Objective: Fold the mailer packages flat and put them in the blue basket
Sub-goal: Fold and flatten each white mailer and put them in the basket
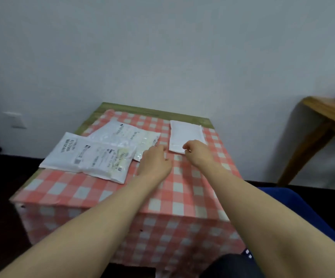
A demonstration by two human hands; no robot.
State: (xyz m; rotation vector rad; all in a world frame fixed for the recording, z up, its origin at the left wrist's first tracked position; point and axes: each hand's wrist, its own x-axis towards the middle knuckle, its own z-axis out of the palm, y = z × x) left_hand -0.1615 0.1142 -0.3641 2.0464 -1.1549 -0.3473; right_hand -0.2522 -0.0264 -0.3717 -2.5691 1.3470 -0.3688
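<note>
A plain white mailer (184, 135) lies flat near the table's (122, 189) far right corner; right hand (197, 152) pinches its near edge, left hand (154, 161) relaxed, holding nothing.

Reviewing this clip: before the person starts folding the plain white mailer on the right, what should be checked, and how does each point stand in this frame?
1. Right hand on the plain white mailer: ok, its fingers are at the near edge; whether they already pinch it, cannot tell.
2. Left hand free to help: ok, it holds nothing, fingers loose over the checked tablecloth.
3. Plain mailer lies flat and apart from the others: ok.
4. The two printed mailers still waiting: ok, they overlap on the table's left side.
5. Blue basket ready: cannot tell; only a blue shape shows at lower right.
</note>
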